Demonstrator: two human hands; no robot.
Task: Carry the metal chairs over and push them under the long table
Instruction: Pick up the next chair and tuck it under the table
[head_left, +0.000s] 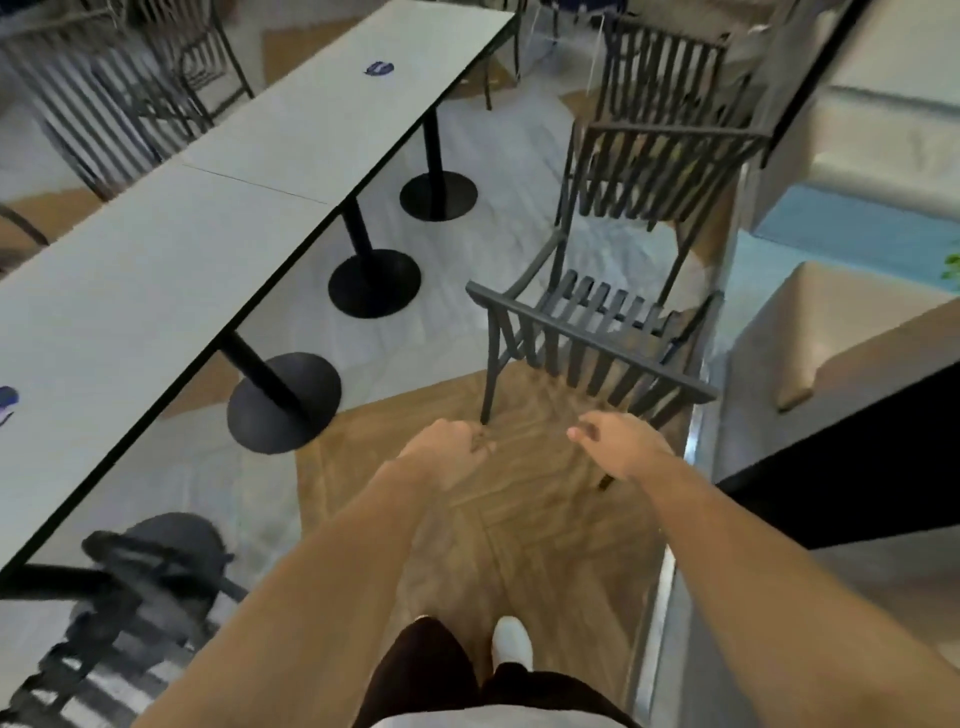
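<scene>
Nearest metal chair (592, 343) is seen standing on the floor, well right of the long counter (171, 249), its back toward the person. Both hands are held just short of its backrest, holding nothing: left hand (447, 441) loosely curled, right hand (618, 441) relaxed. A second chair (660, 171) stands beyond.

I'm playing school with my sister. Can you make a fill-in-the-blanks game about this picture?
1. Both hands, left and right, hold ____.
2. The nearest chair has its back turned toward the ____.
3. The table stands on round ____ bases.
4. The shoe is ____.

Answers: nothing; person; black; white
</scene>
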